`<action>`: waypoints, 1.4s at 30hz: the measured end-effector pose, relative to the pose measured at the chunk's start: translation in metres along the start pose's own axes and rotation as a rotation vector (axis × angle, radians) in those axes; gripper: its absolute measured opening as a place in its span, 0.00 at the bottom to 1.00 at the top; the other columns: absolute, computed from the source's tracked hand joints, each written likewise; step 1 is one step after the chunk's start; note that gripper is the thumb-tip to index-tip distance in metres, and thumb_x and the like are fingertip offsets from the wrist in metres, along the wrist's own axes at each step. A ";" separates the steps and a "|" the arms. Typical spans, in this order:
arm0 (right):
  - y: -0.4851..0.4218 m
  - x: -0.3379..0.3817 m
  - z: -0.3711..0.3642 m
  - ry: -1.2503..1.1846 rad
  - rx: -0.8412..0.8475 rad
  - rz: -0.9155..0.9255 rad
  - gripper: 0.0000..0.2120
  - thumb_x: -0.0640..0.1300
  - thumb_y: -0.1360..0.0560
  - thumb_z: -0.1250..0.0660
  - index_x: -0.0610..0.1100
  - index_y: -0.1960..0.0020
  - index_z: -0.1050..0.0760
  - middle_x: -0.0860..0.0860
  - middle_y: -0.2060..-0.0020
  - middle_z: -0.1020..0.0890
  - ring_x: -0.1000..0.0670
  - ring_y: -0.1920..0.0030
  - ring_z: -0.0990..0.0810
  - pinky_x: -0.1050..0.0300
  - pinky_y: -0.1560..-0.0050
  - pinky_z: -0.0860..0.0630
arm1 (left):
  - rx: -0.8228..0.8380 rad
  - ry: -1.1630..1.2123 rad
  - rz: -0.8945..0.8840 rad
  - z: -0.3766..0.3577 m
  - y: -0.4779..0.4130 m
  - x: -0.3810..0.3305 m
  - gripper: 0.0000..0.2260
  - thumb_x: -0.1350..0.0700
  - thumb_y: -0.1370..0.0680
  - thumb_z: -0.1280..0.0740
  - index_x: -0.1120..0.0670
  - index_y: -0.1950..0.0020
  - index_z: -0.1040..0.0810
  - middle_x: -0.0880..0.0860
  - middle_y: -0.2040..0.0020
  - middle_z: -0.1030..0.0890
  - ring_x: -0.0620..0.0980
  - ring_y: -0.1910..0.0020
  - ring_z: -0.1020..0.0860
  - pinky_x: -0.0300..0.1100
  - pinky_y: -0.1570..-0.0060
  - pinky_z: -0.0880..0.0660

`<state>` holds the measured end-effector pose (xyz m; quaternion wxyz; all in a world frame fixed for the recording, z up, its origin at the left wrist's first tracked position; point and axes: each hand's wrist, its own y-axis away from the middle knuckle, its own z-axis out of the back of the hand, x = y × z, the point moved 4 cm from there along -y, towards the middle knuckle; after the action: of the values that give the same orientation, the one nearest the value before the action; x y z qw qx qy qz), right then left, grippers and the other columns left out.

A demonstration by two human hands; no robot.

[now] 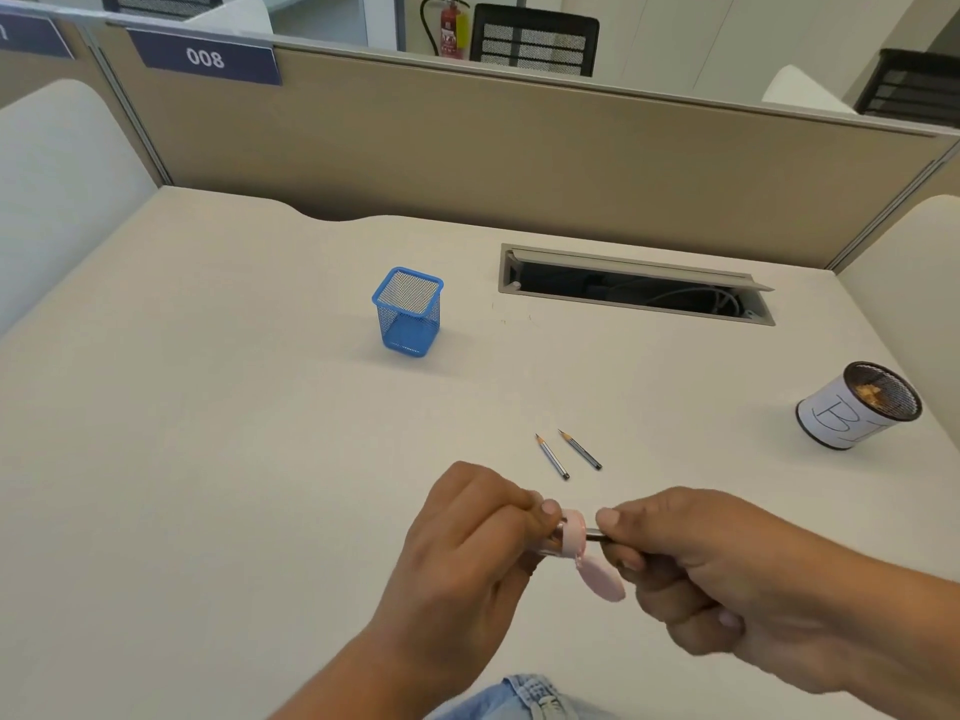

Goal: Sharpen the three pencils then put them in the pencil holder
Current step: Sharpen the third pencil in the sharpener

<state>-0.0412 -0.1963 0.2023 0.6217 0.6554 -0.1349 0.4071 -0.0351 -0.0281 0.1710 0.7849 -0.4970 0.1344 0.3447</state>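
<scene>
Thin dark pencil (597, 536), lower centre, is being pinched by right hand (727, 579); left hand (467, 543) is gripping round pink plastic sharpener (574, 535).

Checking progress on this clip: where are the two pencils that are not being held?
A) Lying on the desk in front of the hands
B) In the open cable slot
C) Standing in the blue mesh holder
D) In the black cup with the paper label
A: the left pencil and the right pencil lie side by side on the desk, apart from the blue holder, in which no pencil shows.
</scene>
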 end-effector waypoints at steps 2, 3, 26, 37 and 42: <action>-0.005 0.004 0.002 0.025 -0.033 0.069 0.23 0.50 0.18 0.41 0.47 0.71 0.30 0.52 0.77 0.41 0.53 0.77 0.46 0.62 0.76 0.48 | 0.005 0.044 0.082 0.002 -0.007 0.005 0.09 0.62 0.27 0.28 0.52 0.53 0.25 0.46 0.53 0.25 0.50 0.56 0.22 0.40 0.57 0.26; -0.006 0.007 0.002 0.122 -0.070 0.138 0.23 0.52 0.18 0.42 0.47 0.71 0.29 0.50 0.76 0.40 0.52 0.76 0.45 0.61 0.75 0.47 | 0.016 0.068 0.133 0.003 -0.010 0.008 0.10 0.61 0.28 0.27 0.51 0.53 0.25 0.45 0.54 0.25 0.50 0.55 0.21 0.41 0.58 0.25; -0.010 -0.011 0.010 -0.074 0.066 -0.055 0.21 0.46 0.18 0.40 0.48 0.70 0.26 0.53 0.73 0.43 0.54 0.74 0.48 0.64 0.77 0.50 | 0.155 0.076 0.170 -0.007 0.000 0.004 0.05 0.54 0.24 0.33 0.51 0.50 0.26 0.45 0.53 0.27 0.53 0.55 0.20 0.46 0.59 0.23; -0.005 0.014 0.022 1.066 -0.363 0.828 0.10 0.52 0.19 0.41 0.51 0.55 0.24 0.59 0.67 0.29 0.55 0.67 0.32 0.62 0.67 0.34 | 0.126 0.356 0.695 -0.005 -0.002 0.013 0.11 0.54 0.33 0.21 0.49 0.57 0.22 0.42 0.60 0.18 0.41 0.62 0.22 0.27 0.63 0.30; -0.006 0.009 0.013 1.037 -0.397 0.798 0.16 0.53 0.19 0.45 0.50 0.63 0.29 0.55 0.71 0.29 0.53 0.69 0.34 0.59 0.70 0.35 | 0.106 0.260 0.544 -0.004 -0.006 0.011 0.12 0.57 0.32 0.22 0.50 0.57 0.24 0.41 0.60 0.20 0.39 0.60 0.22 0.26 0.61 0.30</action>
<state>-0.0271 -0.2042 0.2060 0.5166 0.1492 -0.1231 0.8341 -0.0226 -0.0292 0.1674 0.6647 -0.4412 0.3796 0.4684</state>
